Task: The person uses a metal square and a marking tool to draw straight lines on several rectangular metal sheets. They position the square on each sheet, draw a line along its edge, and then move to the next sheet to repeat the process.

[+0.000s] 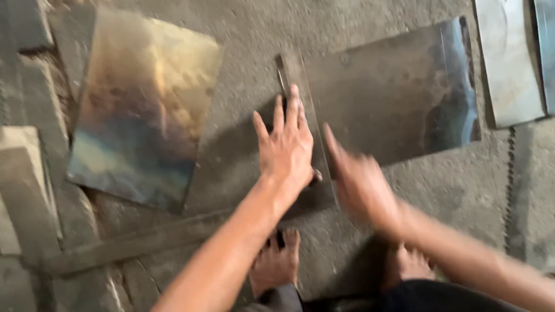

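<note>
My left hand [285,150] lies flat, fingers spread, pressing on a narrow metal straightedge [298,82] that runs along the left edge of a dark steel sheet [395,94] on the floor. My right hand [357,177], blurred by motion, hovers over the sheet's near left corner with a finger extended; whether it holds anything is unclear. A second sheet [142,107] with a golden-blue sheen lies to the left, apart from both hands. My bare feet [276,262] rest on the floor below.
Two more metal sheets [509,39] lie at the top right. A long flat metal bar [132,243] runs across the floor near my left foot. A pale rectangular slab [9,184] sits at the far left on the rough concrete floor [427,210].
</note>
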